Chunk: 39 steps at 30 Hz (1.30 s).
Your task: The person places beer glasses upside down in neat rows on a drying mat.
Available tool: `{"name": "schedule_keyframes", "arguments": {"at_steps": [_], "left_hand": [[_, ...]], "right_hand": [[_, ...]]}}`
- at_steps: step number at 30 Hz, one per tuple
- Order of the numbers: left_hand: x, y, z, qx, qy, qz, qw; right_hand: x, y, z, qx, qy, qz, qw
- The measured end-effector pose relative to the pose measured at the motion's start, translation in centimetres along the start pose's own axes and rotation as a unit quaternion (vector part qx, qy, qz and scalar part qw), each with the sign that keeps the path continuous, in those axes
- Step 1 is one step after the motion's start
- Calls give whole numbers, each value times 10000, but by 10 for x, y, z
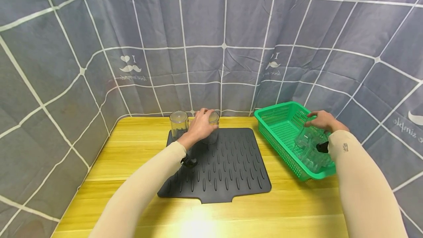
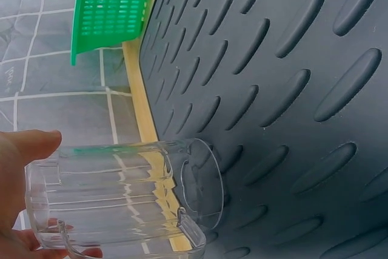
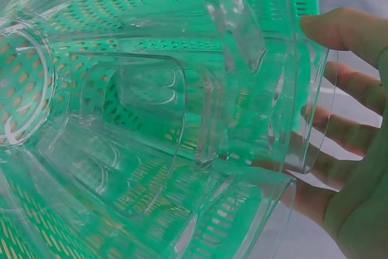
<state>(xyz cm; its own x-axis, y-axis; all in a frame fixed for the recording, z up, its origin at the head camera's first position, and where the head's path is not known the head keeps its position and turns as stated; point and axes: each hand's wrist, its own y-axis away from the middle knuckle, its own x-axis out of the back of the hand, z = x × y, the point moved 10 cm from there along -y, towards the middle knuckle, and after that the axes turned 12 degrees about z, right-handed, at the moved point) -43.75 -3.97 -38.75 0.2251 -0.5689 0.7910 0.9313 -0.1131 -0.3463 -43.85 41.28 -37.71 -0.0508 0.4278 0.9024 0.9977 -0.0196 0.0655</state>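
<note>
On the dark drying mat (image 1: 228, 164), my left hand (image 1: 202, 126) grips a clear glass mug (image 1: 211, 135) by its upper end. The left wrist view has the thumb on one side of the mug (image 2: 121, 192) and fingers on the other; its far end is at the ridged mat (image 2: 273, 119). A second glass mug (image 1: 179, 124) stands just left of it. My right hand (image 1: 324, 120) is over the green basket (image 1: 271, 131), where clear glass mugs (image 1: 310, 150) lie. In the right wrist view, its thumb and fingers spread around the rim of a mug (image 3: 242, 89).
The mat lies on a yellow wood-grain table (image 1: 125, 150), with the basket close to its right side. A grey curtain (image 1: 205, 65) with white lines hangs behind and along both sides of the table.
</note>
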Motion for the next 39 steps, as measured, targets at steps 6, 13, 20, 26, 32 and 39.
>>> {"name": "schedule_keyframes", "arguments": {"at_steps": [6, 13, 20, 26, 32, 39], "left_hand": [[1, 1, 0, -4, 17, 26, 10000], [2, 0, 2, -62, 120, 13, 9999], [5, 0, 6, -192, 45, 83, 9998], [6, 2, 7, -236, 100, 184, 9995], [8, 4, 10, -271, 153, 280, 9991], [12, 7, 17, -360, 246, 304, 9986]], "right_hand": [[4, -1, -4, 54, -150, 205, 9997], [16, -4, -17, 276, -164, 469, 9984], [23, -4, -29, 369, -287, 523, 9975], [27, 2, -41, 402, -526, 567, 9962], [31, 6, -47, 428, -816, 653, 9936], [35, 12, -59, 535, -1100, 780, 9894]]}}
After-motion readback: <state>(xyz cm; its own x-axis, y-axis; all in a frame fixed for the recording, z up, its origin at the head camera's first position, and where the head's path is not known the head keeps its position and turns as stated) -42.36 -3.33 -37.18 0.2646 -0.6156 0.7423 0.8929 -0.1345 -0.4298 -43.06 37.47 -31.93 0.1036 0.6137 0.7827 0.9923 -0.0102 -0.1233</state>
